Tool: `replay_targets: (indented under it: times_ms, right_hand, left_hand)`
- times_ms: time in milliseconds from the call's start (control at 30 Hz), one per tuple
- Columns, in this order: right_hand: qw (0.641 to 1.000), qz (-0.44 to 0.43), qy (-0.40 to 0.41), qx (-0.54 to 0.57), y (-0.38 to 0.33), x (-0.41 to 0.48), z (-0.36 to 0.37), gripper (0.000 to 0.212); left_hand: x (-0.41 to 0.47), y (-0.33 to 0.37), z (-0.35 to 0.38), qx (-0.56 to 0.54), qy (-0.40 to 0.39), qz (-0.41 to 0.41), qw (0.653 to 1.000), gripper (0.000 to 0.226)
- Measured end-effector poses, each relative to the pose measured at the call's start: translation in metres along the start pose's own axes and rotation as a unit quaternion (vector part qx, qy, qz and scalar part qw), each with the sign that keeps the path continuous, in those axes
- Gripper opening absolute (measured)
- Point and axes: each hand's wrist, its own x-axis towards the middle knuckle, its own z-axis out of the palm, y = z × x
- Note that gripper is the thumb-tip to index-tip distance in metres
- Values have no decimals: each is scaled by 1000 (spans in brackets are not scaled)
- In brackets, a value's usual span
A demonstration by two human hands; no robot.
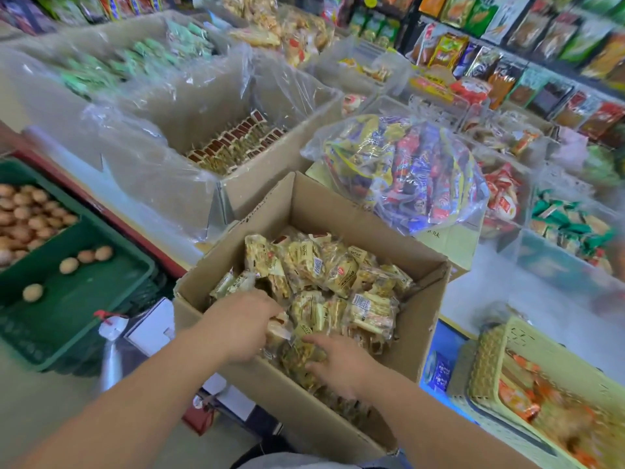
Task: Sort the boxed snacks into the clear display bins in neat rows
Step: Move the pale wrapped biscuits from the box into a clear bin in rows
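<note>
Loose snack packets [324, 272] piled in cardboard box [422, 319]. Left hand [241, 328] curled round one packet by near edge; right hand [338, 362] curled round small bunch beside it. Few should be lifted together, turned same way, then laid in clear bins [548, 265].

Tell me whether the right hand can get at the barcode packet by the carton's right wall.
Probably yes. The right hand is in the open carton; the barcode packet lies uncovered atop the pile just beyond it, and the left hand is off to the other side.
</note>
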Motion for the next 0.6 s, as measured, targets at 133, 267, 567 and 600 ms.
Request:
replay_targets:
  times_ms: [133, 267, 567, 600]
  right_hand:
    - [995, 18, -11, -100, -3, 15, 14, 59]
    - [996, 33, 61, 60, -6, 17, 14, 48]
    - [872, 17, 319, 371, -5, -50, -55, 56]
    - [863, 13, 350, 365, -3, -58, -61, 71]
  left_hand:
    - [-44, -14, 16, -169, 139, 12, 976, 56]
    - [-75, -19, 27, -398, 273, -2, 876, 57]
    - [-69, 10, 29, -812, 245, -135, 512, 45]
    - [-66, 18, 28, -830, 229, -134, 490, 46]
